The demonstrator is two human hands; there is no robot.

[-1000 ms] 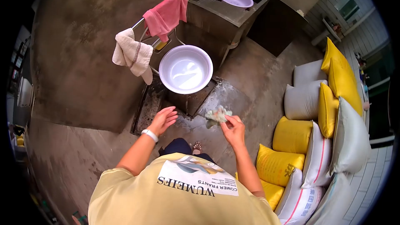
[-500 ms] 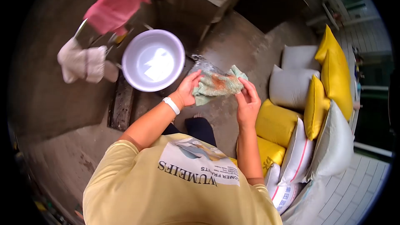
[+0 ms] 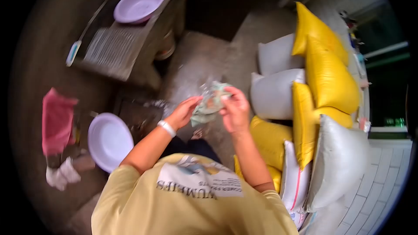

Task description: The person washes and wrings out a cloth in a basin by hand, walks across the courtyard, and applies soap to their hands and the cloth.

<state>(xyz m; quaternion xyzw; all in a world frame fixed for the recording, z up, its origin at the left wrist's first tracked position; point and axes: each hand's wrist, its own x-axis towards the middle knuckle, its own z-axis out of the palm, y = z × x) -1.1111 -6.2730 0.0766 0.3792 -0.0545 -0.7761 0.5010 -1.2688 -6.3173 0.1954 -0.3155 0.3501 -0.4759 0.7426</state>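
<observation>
A crumpled pale green cloth [image 3: 208, 108] with a reddish-brown patch hangs between my hands in front of my body. My right hand [image 3: 235, 109] pinches its upper right part. My left hand [image 3: 185, 112], with a white band on the wrist, has its fingers at the cloth's left side, closed on its edge; the view is somewhat blurred there. To the left of my left arm is a pale purple basin [image 3: 110, 142]. A pink towel [image 3: 58, 122] and a whitish towel [image 3: 64, 175] hang beyond it.
A dark stone sink [image 3: 143, 52] with a ribbed washboard surface [image 3: 112, 51] and another purple basin [image 3: 140, 3] stands at the upper left. Stacked yellow sacks [image 3: 328, 76], grey sacks [image 3: 278, 93] and white sacks [image 3: 339, 161] line the right side.
The view has turned right, so the basin and towels sit further left. My left hand has come to the cloth, which first hung from my right hand alone. The cloth was spread wider half a second ago.
</observation>
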